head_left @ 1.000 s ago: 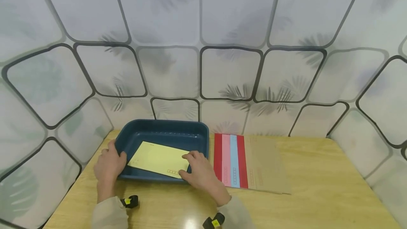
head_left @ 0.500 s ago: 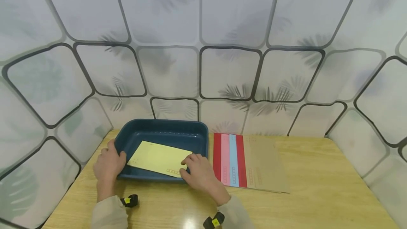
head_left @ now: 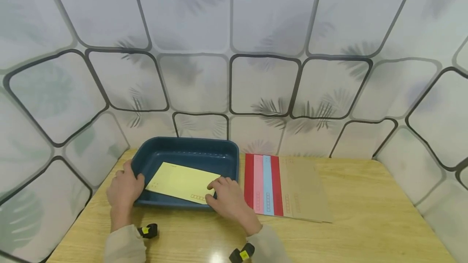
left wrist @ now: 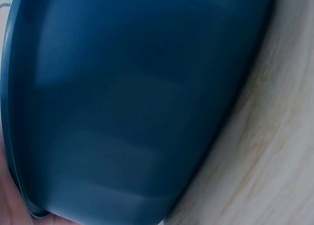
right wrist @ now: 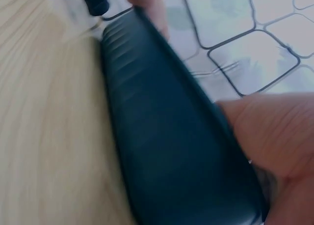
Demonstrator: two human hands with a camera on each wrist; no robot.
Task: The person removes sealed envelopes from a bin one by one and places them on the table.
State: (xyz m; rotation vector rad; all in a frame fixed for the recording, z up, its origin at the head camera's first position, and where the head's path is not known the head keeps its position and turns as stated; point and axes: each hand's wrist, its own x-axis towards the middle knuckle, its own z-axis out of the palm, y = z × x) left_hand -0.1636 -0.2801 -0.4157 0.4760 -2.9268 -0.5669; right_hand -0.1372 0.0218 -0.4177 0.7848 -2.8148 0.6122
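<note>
A dark blue rectangular tray sits at the left of the wooden table, with a pale yellow envelope lying aslant inside it. My left hand grips the tray's left rim near the front corner. Over the right end of the envelope, by the tray's front right corner, is my right hand, thumb and index finger bent and a little apart; I cannot tell whether it pinches the envelope. The left wrist view is filled by the tray's outer wall. In the right wrist view my thumb overlaps the rim.
Right of the tray, on the wooden table, lie overlapping envelopes: brown, red, light blue and pink, with more red at the left edge. A patterned curtain stands behind and at both sides.
My right index finger has come down slightly toward the thumb, over the envelope's right end. The left hand, the tray and the other envelopes stay as they were, apart from a slight view shift.
</note>
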